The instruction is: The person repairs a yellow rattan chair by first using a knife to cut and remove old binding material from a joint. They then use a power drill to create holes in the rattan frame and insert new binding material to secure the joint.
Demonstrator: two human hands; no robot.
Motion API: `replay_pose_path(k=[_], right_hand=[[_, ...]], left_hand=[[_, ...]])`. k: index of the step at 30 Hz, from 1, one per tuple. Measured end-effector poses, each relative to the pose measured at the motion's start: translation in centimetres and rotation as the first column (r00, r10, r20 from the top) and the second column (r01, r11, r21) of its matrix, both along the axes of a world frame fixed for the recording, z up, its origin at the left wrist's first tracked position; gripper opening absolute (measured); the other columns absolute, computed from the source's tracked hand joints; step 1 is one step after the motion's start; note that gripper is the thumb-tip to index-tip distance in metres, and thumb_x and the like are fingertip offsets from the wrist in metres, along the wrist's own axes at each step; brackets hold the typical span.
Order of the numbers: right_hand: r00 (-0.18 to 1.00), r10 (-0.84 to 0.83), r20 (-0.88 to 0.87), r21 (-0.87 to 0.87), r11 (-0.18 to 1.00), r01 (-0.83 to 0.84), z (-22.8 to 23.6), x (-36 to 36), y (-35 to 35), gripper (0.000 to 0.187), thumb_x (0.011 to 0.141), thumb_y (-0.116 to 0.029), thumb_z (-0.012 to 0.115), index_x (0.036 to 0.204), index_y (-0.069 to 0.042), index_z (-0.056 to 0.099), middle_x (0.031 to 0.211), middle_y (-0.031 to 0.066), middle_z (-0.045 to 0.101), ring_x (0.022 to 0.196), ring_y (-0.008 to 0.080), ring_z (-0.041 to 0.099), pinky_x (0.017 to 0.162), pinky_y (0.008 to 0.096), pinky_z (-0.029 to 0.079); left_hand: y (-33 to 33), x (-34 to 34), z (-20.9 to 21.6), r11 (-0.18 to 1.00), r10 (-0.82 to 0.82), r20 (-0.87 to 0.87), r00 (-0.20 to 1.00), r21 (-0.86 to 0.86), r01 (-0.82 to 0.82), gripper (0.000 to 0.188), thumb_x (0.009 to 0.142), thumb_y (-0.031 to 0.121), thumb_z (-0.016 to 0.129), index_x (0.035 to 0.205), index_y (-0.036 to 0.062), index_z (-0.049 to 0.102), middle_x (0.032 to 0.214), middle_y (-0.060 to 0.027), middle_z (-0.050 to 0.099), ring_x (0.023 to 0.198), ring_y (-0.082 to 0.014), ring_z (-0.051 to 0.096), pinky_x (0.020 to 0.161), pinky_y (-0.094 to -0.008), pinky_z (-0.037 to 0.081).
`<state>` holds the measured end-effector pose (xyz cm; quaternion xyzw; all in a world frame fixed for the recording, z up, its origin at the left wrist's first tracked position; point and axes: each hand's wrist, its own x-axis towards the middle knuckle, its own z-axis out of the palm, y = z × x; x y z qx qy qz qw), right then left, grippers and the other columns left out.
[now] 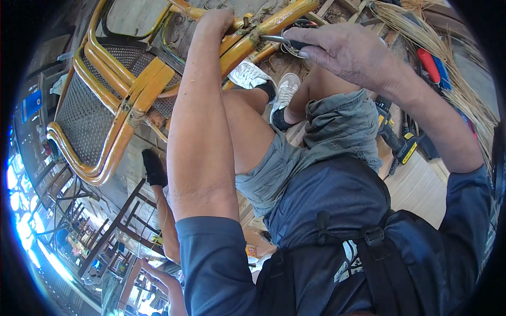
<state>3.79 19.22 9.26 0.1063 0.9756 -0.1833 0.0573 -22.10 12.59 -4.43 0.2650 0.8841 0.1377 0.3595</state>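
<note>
A glossy yellow-brown cane frame [237, 52] lies across the top, its poles bound together at joints. My left hand [217, 20] is closed on its upper part, the fingers mostly hidden behind the wrist. My right hand [342, 52] grips a dark-handled tool with a thin metal shaft [271, 38]. The tip of that shaft meets a joint of the frame; whether it is a blade or a spike I cannot tell. To the left, a curved cane armrest [95, 168] with wrapped bindings stands beside a dark woven mesh panel [84, 118].
A yellow-and-black cordless drill [403, 147] lies by my right thigh. Beyond my right forearm are a red-handled tool [428, 66] and a bundle of straw-coloured strips [421, 42]. At left, another person's black shoe [153, 166] is on the floor near dark wooden furniture frames [113, 224].
</note>
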Motion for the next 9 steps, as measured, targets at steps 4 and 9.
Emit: replay_pose_path(k=[4, 9], right_hand=[[0.993, 0.004, 0.117, -0.033, 0.999, 0.0, 2.8, -1.7, -0.4, 0.034, 0.088, -0.021, 0.052, 0.122, -0.014, 0.052, 0.079, 0.0157, 0.06, 0.073, 0.0312, 0.061, 0.065, 0.0399, 0.049], [0.987, 0.143, 0.068, 0.172, 0.973, -0.153, 2.3, -2.0, -0.3, 0.036, 0.088, -0.019, 0.051, 0.124, -0.016, 0.049, 0.078, 0.0146, 0.061, 0.073, 0.0301, 0.062, 0.065, 0.04, 0.05]], left_hand=[[-0.7, -0.9, -1.1, 0.998, -0.018, -0.009, 1.0, 0.065, 0.019, 0.043, 0.081, 0.036, 0.048, 0.09, -0.0028, 0.063, 0.085, -0.0125, 0.064, 0.076, -0.0194, 0.057, 0.07, -0.0342, 0.043], [-0.7, -1.4, -1.1, 0.997, -0.068, -0.032, 0.997, -0.03, 0.067, 0.047, 0.081, 0.039, 0.046, 0.095, -0.0025, 0.064, 0.091, -0.0155, 0.065, 0.079, -0.0227, 0.06, 0.072, -0.0354, 0.043]])
